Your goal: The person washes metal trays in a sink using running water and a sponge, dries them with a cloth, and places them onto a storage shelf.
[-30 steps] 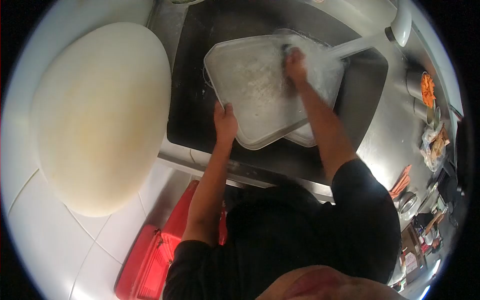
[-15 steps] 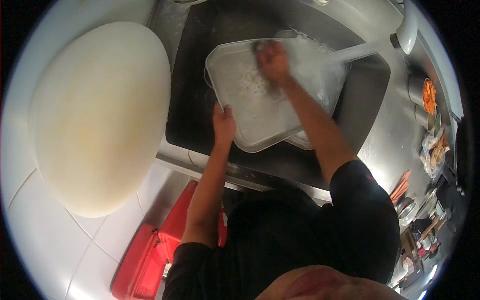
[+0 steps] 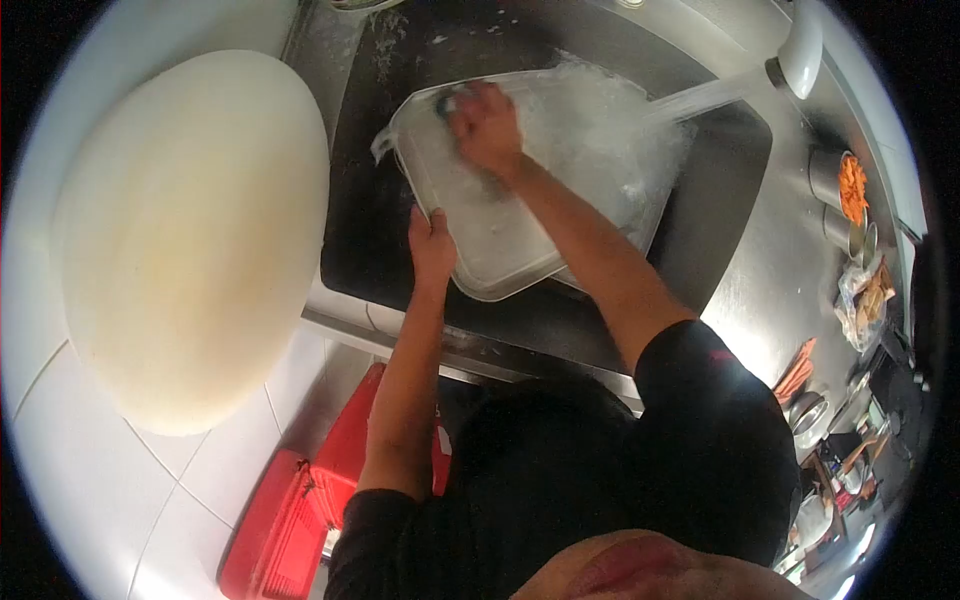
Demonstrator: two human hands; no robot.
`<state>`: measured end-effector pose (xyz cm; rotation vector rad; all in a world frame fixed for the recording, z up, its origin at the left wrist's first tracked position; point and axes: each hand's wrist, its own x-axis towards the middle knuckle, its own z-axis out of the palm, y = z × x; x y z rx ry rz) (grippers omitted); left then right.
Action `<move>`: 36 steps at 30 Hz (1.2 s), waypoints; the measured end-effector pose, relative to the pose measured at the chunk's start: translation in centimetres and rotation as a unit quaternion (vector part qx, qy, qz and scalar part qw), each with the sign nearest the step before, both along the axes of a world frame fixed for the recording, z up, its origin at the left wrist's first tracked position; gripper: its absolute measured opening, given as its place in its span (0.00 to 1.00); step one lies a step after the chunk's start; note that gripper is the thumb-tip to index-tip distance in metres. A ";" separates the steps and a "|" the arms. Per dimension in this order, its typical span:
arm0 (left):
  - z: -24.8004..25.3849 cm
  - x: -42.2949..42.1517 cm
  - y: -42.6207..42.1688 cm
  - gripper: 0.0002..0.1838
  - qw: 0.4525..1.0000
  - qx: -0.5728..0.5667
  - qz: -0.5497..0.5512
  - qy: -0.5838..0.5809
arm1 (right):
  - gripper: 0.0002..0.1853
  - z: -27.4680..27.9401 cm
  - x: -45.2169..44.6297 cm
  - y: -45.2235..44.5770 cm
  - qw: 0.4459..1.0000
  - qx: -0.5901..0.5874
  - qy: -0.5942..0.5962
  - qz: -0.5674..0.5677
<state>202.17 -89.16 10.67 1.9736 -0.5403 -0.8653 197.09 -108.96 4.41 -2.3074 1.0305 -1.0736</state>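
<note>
"Where's the tray (image 3: 500,225)?"
"Inside the sink (image 3: 725,185), tilted, overlapping a second container (image 3: 645,200)."
"And the hands?"
"Left hand (image 3: 431,245) pinches the tray's rim, near the sink's front; the right (image 3: 487,130), blurred, curls round a dark pad (image 3: 446,104) against the tray, farther back in the sink."
"Water?"
"It sprays in from the white spout (image 3: 801,55) over the sink's right side."
"Beyond?"
"Left of the sink, a big pale oval (image 3: 195,240); right of it, a metal pot (image 3: 826,178) with orange food (image 3: 852,188); below it, a red bin (image 3: 340,455)."
</note>
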 end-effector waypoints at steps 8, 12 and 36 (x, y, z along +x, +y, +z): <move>1.4 -0.9 -0.9 0.16 1.000 -0.012 0.004 -0.002 | 0.23 -14.8 -21.3 -8.6 0.845 0.035 0.530 -0.056; 1.6 -1.4 -1.3 0.17 1.000 -0.010 0.002 -0.022 | 0.29 -8.3 -24.5 -1.4 0.843 0.224 0.448 -0.199; 1.0 -0.3 -1.8 0.17 0.999 0.007 0.014 -0.032 | 0.18 -2.8 -6.0 -0.4 0.990 0.040 0.047 -0.124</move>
